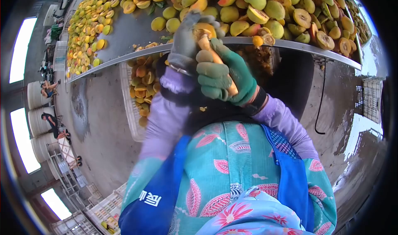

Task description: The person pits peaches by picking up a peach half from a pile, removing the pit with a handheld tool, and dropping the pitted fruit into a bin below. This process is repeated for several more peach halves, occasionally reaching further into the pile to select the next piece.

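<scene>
My left hand [186,42], in a grey glove, is closed around a cut yellow fruit half [204,29] above the table's near edge. The fingers of my right hand [226,71], in a green glove, are wrapped round the light wooden handle [216,60] of a tool. The tool's upper end meets the fruit half; its tip is hidden there. Just beyond both hands lies a heap of whole and halved fruit [257,15] on the metal table [128,29].
Below the table's edge, a white crate [127,98] holds fruit halves. White crates [372,99] stand at the right. More crates [112,210] are at the lower left. Several people [50,89] sit at the far left. A dark hose or cord [323,98] hangs at the right.
</scene>
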